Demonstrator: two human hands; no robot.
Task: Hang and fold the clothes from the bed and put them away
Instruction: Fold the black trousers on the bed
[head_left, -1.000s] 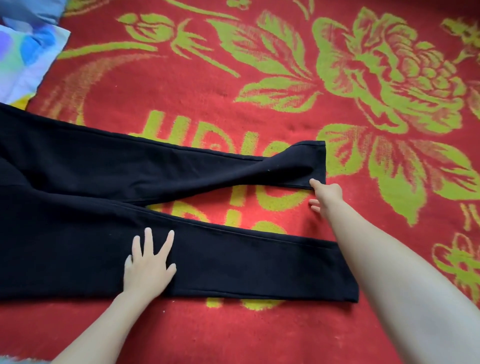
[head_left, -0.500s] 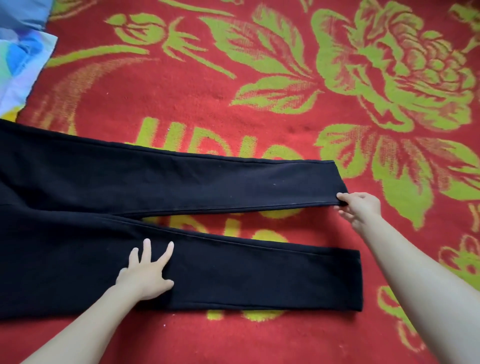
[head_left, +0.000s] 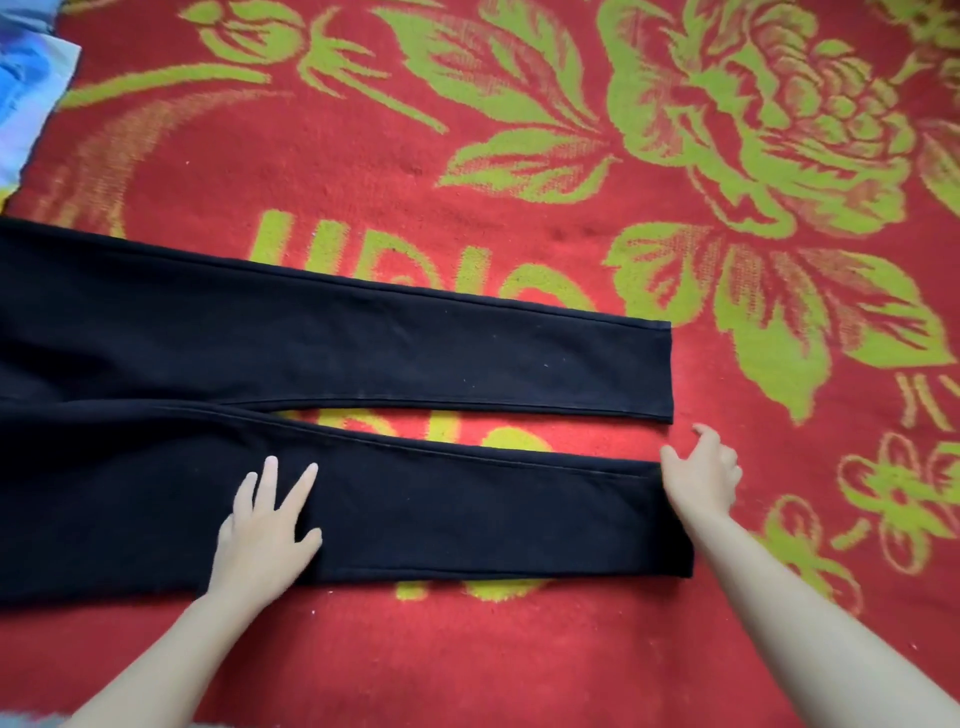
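Observation:
A pair of black trousers (head_left: 415, 358) lies flat on the red bed cover, waist out of view to the left, both legs stretched to the right with a narrow gap between them. My left hand (head_left: 267, 530) presses flat on the near leg with fingers spread. My right hand (head_left: 704, 475) is at the upper corner of the near leg's hem, fingers loosely spread, thumb at the cloth edge; it grips nothing that I can see.
The red blanket with green flowers and lettering (head_left: 519, 156) covers the whole bed. A light blue and white cloth (head_left: 31, 88) lies at the top left corner.
My right hand pulled the far leg's hem out straight to the right, let it go and moved down to the near leg's hem. The left hand stayed pressed on the near leg.

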